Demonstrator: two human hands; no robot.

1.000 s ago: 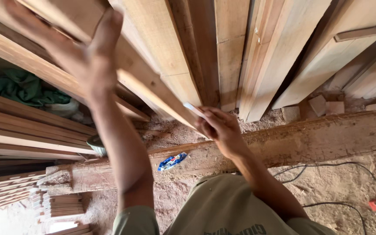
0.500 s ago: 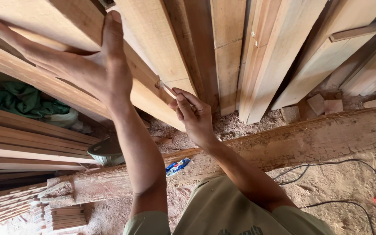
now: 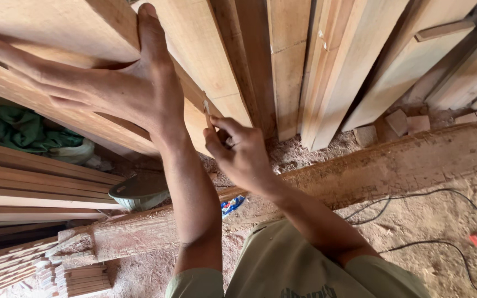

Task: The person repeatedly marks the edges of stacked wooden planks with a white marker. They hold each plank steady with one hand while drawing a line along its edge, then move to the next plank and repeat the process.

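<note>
Marking step, by the look of it: left hand [image 3: 111, 94] splayed flat, grip wide, pinning a leaning wooden plank [image 3: 78, 124]; right hand [image 3: 241, 154] in a narrow pinch grip on a small pencil-like marker [image 3: 207, 113], tip at the plank's lower edge. Plank rests slanted against upright boards [image 3: 288, 66], above a sawdust-covered beam [image 3: 404, 165]. Next move likely needs a steady brace and a straight stroke

Sawdust-covered dirt floor [image 3: 415, 243]. Rough timber beam [image 3: 393, 165] lies across it. Stacked planks [image 3: 34, 187] at 9 o'clock; green cloth [image 3: 23, 129] behind. Black cable [image 3: 415, 201] at 4 o'clock. Warm daylight.
</note>
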